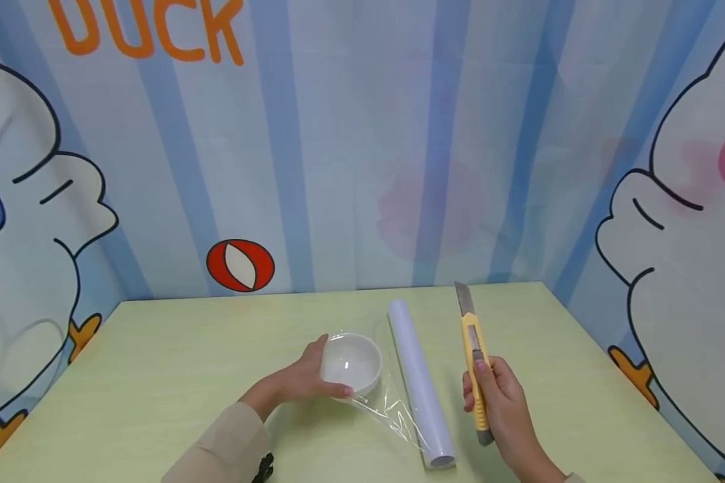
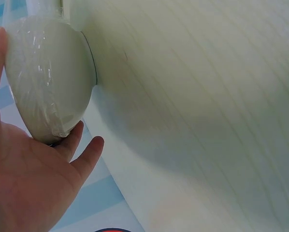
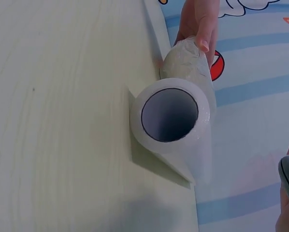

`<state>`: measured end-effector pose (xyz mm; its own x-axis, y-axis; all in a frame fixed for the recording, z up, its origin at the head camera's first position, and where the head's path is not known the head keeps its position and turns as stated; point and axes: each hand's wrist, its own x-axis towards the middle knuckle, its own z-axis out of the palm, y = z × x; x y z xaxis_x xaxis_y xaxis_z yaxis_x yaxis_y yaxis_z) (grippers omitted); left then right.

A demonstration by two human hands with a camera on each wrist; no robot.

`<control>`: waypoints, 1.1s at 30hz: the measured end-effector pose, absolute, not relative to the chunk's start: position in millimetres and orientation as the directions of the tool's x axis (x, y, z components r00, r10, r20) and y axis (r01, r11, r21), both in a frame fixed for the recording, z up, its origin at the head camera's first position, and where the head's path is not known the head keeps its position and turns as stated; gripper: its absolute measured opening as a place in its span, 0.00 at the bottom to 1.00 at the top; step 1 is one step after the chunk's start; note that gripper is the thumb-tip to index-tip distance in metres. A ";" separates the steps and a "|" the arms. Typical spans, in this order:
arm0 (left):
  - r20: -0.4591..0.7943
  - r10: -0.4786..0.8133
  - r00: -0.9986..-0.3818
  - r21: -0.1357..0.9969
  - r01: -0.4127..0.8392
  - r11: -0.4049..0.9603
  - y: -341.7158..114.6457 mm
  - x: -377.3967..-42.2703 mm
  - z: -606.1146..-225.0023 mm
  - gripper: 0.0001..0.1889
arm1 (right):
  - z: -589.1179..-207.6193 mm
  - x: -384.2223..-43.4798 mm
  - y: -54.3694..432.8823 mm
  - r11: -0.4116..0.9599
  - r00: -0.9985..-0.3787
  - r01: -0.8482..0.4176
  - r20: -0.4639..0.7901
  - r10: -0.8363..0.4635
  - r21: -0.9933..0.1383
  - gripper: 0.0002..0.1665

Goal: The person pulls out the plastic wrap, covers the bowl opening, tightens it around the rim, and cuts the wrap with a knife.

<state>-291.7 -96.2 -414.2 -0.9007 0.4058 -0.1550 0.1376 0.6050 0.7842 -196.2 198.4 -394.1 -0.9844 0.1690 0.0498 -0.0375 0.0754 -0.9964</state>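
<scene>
A white bowl with clear cling film over it sits near the middle of the table. My left hand holds it from the left side, thumb at the near rim and fingers around the far side. In the left wrist view, wrinkled film lies against the wall of the bowl. Film stretches from the bowl to a roll of cling film lying lengthwise on its right. My right hand grips a yellow utility knife, blade extended and pointing away, right of the roll.
The pale yellow-green table ends at a blue striped cloth backdrop with cartoon figures at both sides. A small black object shows by the left sleeve.
</scene>
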 end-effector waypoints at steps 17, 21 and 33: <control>-0.203 0.408 -0.890 0.750 0.127 0.649 -96.4 -291.7 -405.5 0.60 | -398.6 -197.3 200.0 0.113 -0.975 0.062 -0.036 0.219 -0.992 0.29; -0.250 0.397 -0.883 0.718 0.106 0.688 -98.3 -291.0 -398.9 0.61 | -398.8 -196.5 201.7 0.141 -0.971 0.074 -0.039 0.238 -0.987 0.30; -0.307 0.396 -0.865 0.662 0.105 0.742 -101.4 -293.4 -385.1 0.63 | -400.0 -195.9 206.1 0.172 -0.948 0.207 -0.154 0.278 -0.963 0.38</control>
<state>-293.4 -101.4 -385.1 -0.8652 0.3963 -0.3071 0.1050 0.7422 0.6619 -195.9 206.1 -400.0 -0.9481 0.2782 -0.1542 0.2070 0.1719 -0.9631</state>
